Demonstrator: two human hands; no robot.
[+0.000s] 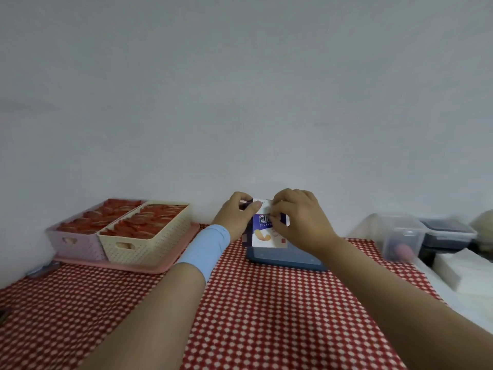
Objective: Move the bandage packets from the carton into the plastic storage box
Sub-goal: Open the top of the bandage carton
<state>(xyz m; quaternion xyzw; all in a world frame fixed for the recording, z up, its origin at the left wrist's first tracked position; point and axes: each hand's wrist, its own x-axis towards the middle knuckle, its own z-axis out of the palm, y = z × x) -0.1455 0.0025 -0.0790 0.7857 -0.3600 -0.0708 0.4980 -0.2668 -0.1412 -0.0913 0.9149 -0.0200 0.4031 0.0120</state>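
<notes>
Centre of frame: the left hand (237, 213) and right hand (298, 217) each have their grip clamped on the upright carton (266, 231). It stands just above the blue plastic storage box (282, 259) on the checked counter (266, 316).

Checked tablecloth (266, 316), pink tray (149, 267), blue box (282, 259)

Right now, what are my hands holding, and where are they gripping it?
Both hands hold the bandage carton upright over a blue box. The left hand grips its upper left edge; the right hand pinches its top right, at the flap.
</notes>
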